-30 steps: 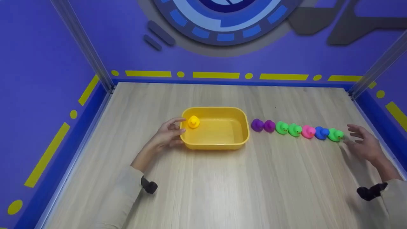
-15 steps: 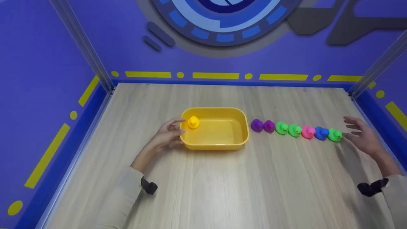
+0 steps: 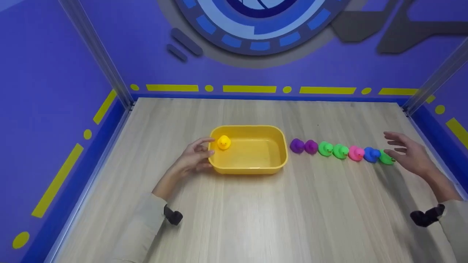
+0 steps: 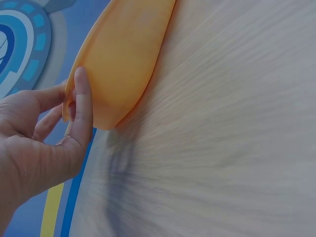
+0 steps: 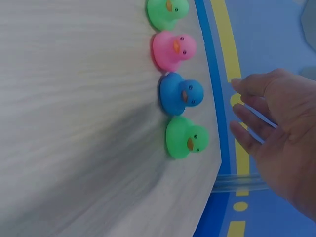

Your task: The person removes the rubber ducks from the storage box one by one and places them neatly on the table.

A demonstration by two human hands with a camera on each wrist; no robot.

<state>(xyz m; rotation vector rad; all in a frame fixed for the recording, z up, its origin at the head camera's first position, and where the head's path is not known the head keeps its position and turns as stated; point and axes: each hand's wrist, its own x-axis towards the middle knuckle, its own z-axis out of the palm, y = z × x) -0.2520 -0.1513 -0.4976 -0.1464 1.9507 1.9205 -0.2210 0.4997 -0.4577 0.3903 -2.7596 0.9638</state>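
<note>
My left hand (image 3: 191, 157) grips the left rim of a yellow plastic basin (image 3: 249, 170), thumb and fingers on either side of it, as the left wrist view (image 4: 52, 128) confirms. Inside the basin, near that hand, sits a yellow rubber duck (image 3: 224, 143). My right hand (image 3: 412, 155) hovers with nothing in its fingers above the right end of a row of rubber ducks, partly covering the end green duck (image 3: 386, 157) in the head view. In the right wrist view this green duck (image 5: 185, 138) stands apart from the hand, beside a blue duck (image 5: 178, 94).
Leftward along the row come a pink duck (image 3: 356, 153), two green ducks (image 3: 340, 151) and two purple ducks (image 3: 311, 147), the last close to the basin's right side. Blue walls with yellow markings (image 3: 249, 88) bound the wooden table (image 3: 256, 219) at the back and sides.
My right hand has moved left and slightly away from me, from beside the end green duck to above it. The left hand keeps its grip on the basin.
</note>
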